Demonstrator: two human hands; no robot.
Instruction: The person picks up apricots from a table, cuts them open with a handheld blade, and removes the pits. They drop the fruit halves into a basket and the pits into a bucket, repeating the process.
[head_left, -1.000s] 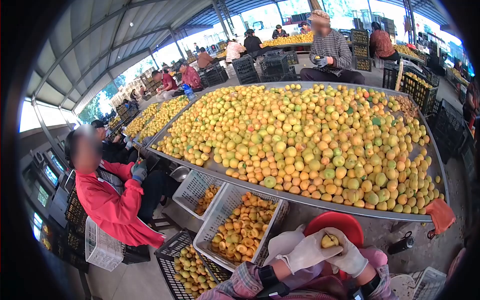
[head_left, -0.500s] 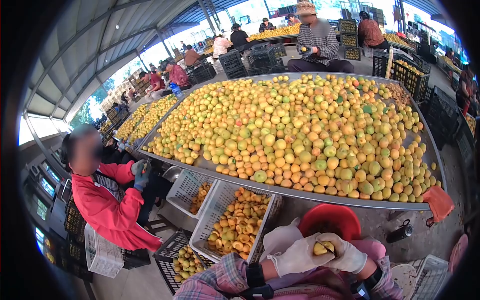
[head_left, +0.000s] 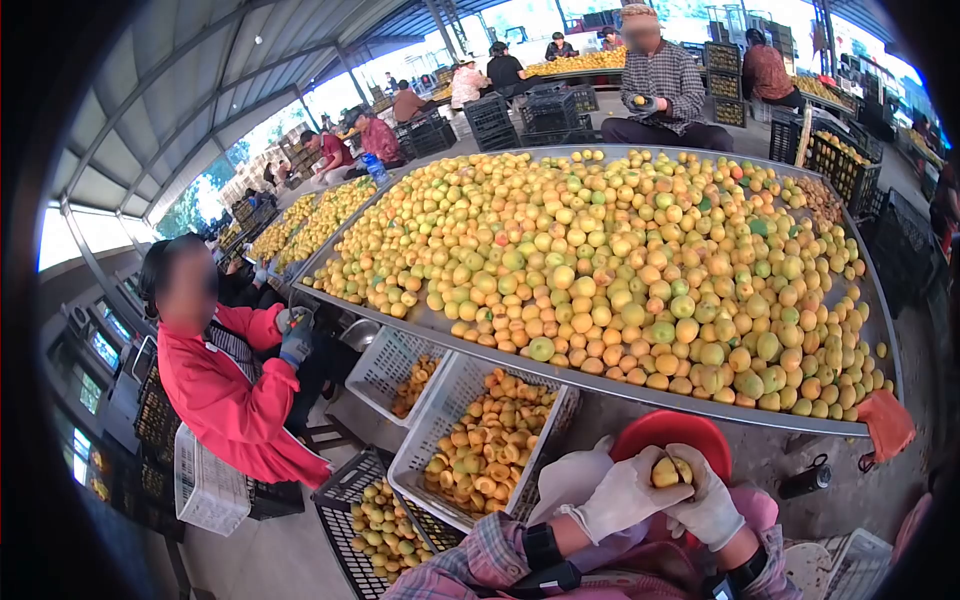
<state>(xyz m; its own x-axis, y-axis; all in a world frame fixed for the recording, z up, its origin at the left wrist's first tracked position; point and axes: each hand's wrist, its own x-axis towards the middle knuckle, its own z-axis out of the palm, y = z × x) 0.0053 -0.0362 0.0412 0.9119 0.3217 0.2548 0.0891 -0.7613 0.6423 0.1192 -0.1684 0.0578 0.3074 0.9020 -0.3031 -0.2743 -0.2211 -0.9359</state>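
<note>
White gloves cover both of my hands in front of a red bowl. My left hand is closed around one side of a yellow apricot, which looks split along a dark line. On the other side, my right hand has its fingers curled against the same fruit. Whether a tool sits between the hands cannot be made out. Beyond them, a large metal table bears a heap of yellow-orange apricots.
A white crate of split apricots stands left of my hands, with a black crate of fruit beside it. A person in a red jacket sits at left. A red bag hangs from the table corner; a black bottle stands below.
The whole view has shifted, so the table and crates appear further right. Both hands have turned a little, and the fruit between them now shows a wider split.
</note>
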